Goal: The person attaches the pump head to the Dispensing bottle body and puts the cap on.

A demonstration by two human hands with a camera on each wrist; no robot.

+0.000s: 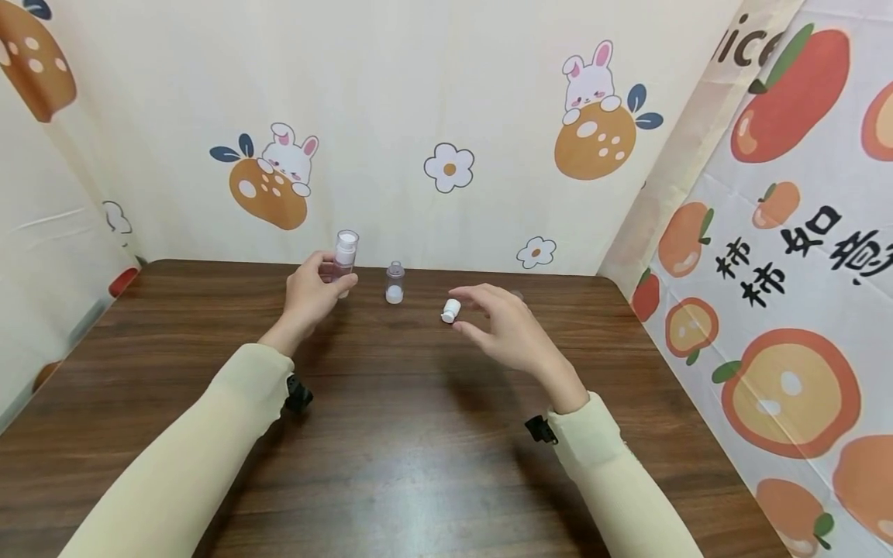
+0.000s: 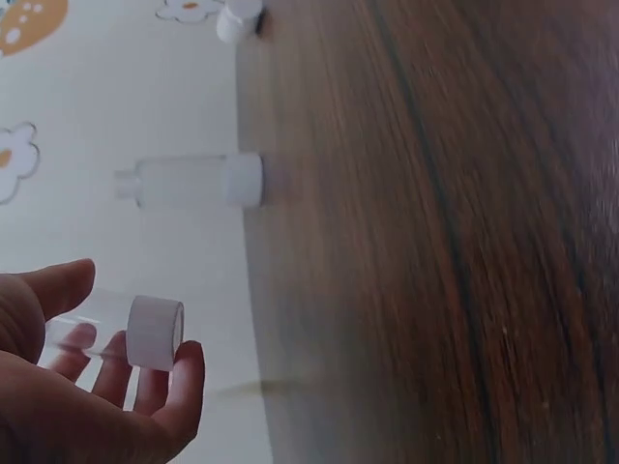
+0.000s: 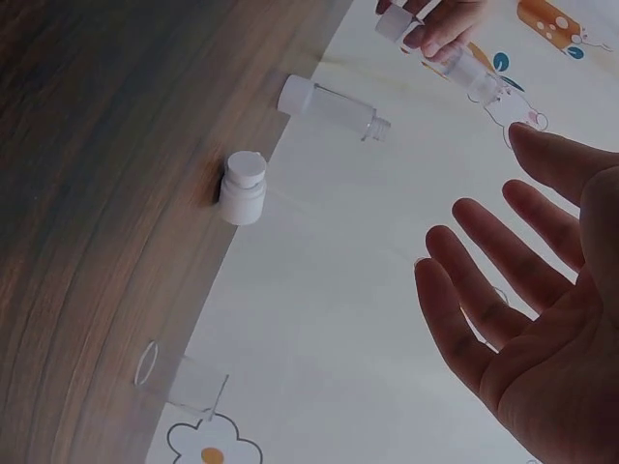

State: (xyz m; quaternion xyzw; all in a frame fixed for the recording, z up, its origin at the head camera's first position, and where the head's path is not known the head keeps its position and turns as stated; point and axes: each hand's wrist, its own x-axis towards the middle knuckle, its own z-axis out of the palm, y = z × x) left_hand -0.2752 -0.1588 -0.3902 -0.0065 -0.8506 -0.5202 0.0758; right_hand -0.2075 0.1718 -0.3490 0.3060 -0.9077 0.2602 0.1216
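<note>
My left hand [image 1: 317, 291] grips a clear bottle [image 1: 346, 249] with a white base, fingers curled round its side. In the left wrist view, that white base [image 2: 155, 333] shows beside the little finger. Just right of it, a second clear bottle [image 1: 394, 284] stands upright on the table, white at the bottom and narrow at the neck. A small white pill bottle [image 1: 451, 311] lies on its side, its cap toward me. My right hand [image 1: 505, 325] is spread beside it, thumb and fingers apart, with nothing held.
A clear cup-like piece [image 3: 193, 385] stands on the table past the right hand, mostly hidden in the head view. The dark wooden table [image 1: 391, 434] ends at a patterned cloth [image 1: 391, 101] behind the bottles. Another printed cloth [image 1: 788, 310] hangs along the right side.
</note>
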